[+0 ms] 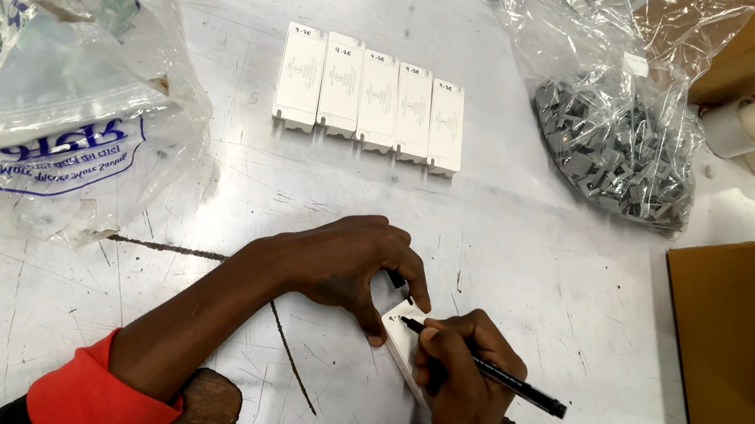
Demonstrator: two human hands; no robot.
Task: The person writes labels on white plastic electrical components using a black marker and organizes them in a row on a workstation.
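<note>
— Left hand (pixel 345 262)?
— Pressed down on a small white box (pixel 402 343), fingers curled over its upper end – holding it flat on the white table (pixel 203 176), near the front edge.
— Right hand (pixel 464 380)?
— Closed around a black pen (pixel 484 366), tip touching the top of the same box.
— Further back on the table?
— Five white boxes (pixel 371 99) in a row, touching side by side, well apart from the hands. To the right, a clear bag of grey parts (pixel 617 143); at far left, a big crumpled plastic bag (pixel 42 52).
— On the right edge?
— A brown cardboard box (pixel 754 358), just beside the table.
</note>
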